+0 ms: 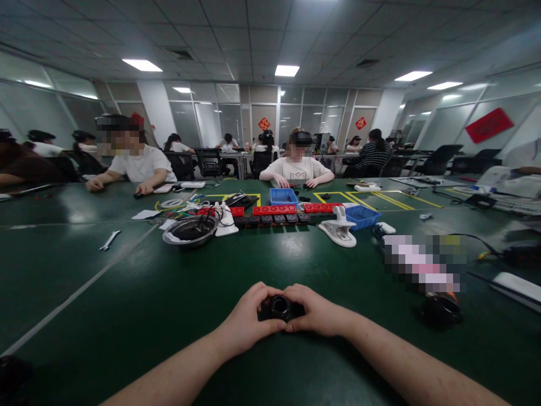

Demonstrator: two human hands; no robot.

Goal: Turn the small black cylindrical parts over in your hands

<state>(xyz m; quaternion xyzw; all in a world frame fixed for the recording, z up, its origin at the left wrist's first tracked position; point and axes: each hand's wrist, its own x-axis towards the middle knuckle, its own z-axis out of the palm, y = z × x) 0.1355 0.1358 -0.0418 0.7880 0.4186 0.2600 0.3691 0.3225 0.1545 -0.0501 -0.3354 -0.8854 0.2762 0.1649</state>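
A small black object with a round, ring-like opening is between my hands, low in the middle of the view, over the green table. From the left, my left hand curves round it, fingers at its far side and thumb at its near side. My right hand wraps its right side in the same way. The fingertips of both hands meet or nearly meet around the object. Parts of it are hidden by my fingers.
Farther back are a metal bowl with black cables, a white clamp stand, red strips and blue bins. A wrench lies left. A black round item is at right. People sit across the table.
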